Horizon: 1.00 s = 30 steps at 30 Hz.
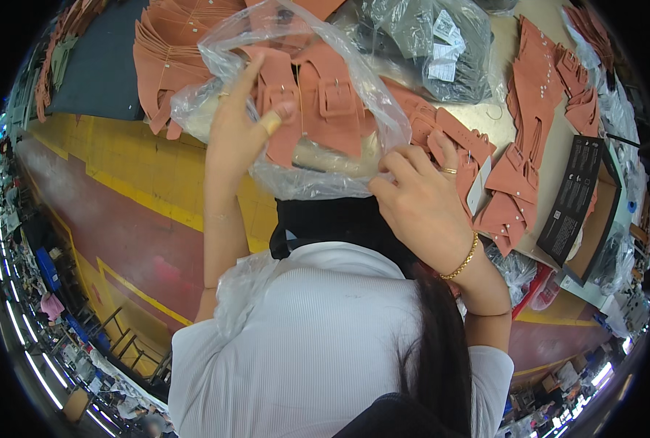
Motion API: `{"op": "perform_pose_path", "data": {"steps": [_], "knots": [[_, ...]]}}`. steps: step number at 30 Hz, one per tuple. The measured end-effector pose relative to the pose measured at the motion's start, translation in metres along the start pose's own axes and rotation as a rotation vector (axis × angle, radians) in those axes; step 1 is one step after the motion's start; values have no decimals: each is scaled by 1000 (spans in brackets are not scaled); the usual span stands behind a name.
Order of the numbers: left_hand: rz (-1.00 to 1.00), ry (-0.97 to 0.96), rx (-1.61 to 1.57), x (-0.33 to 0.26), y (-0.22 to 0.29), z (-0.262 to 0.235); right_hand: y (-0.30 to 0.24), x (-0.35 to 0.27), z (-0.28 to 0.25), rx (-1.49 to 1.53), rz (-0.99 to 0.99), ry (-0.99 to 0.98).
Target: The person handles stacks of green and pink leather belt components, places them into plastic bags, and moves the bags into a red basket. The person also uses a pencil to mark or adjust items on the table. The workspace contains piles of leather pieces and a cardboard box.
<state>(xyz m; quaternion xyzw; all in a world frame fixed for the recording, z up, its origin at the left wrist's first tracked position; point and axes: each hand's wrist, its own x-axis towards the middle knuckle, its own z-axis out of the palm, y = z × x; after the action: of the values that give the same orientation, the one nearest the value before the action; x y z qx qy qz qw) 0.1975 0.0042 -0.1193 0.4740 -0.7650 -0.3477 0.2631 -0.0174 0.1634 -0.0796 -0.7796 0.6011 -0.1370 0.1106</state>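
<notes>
A clear plastic bag (pixel 281 188) lies at the table's near edge. Two salmon-coloured leather strap pieces with covered buckles, the left one (pixel 275 67) and the right one (pixel 334 120), lie side by side in the bag's spread mouth. My left hand (pixel 241 135) is over the bag's left side, thumb and index finger spread apart beside the left strap piece; a yellow band wraps the thumb. My right hand (pixel 431 204) has its fingers curled at the bag's right edge, pinching the plastic. One ringed finger reaches over the nearby leather pieces (pixel 460 135).
Stacked leather pieces (pixel 168 62) lie at the far left, beside a dark board (pixel 102 66). A filled plastic bag with grey contents (pixel 423 55) sits behind. More buckled straps (pixel 525 109) cover the right side. An open black-sided box (pixel 577 197) stands at the right edge.
</notes>
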Motion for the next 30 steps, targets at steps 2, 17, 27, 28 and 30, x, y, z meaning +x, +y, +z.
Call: {"op": "perform_pose_path", "data": {"steps": [2,17,27,28,30], "knots": [[-35,35,-59,9,-8,2,1,-1,2,-14,11,21],[-90,80,0,44,-11,13,-25,32,61,-112,43,59],[-86,78,-8,57,-7,14,-26,40,79,96,39,56],[-87,108,30,57,-8,14,-25,40,78,97,37,55],[-53,59,-39,58,-10,15,-25,40,77,126,50,55]]}}
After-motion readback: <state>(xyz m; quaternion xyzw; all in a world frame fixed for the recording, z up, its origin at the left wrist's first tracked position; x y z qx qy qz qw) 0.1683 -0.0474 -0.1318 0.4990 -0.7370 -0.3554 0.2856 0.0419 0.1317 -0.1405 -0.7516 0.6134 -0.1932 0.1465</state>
